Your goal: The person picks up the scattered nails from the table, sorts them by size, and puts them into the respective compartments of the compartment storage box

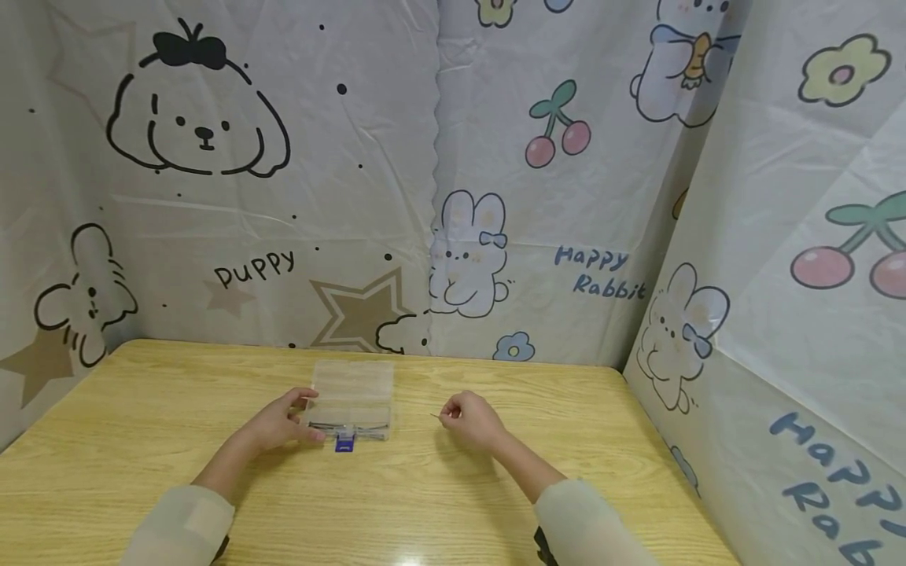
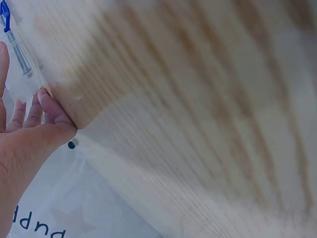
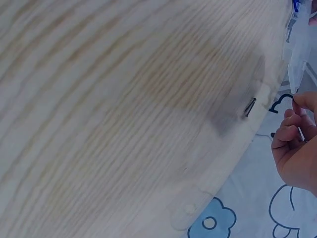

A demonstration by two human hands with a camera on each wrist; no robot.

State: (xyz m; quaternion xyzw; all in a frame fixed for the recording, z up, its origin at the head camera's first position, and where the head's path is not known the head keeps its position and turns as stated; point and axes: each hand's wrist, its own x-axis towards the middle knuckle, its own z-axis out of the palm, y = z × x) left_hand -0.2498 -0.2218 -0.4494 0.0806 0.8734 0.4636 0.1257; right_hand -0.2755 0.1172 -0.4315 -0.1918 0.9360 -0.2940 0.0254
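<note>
A clear plastic storage box [image 1: 351, 387] with a blue latch [image 1: 344, 442] sits on the table. Thin metal nails [image 1: 354, 429] lie in its front section; the left wrist view shows these nails [image 2: 20, 54] as well. My left hand [image 1: 279, 420] holds the box by its left side, thumb near the front corner. To the right of the box, my right hand [image 1: 473, 420] pinches a thin nail [image 1: 435, 416] between thumb and fingertips, its tip pointing left. In the right wrist view, small dark nails [image 3: 250, 107] lie on the table near this hand; the head view hides them.
The wooden table [image 1: 425, 503] ends at a back edge against a printed cloth [image 1: 354, 157]. Another cloth panel [image 1: 800, 330] stands along the right side, and the cloth continues at the left.
</note>
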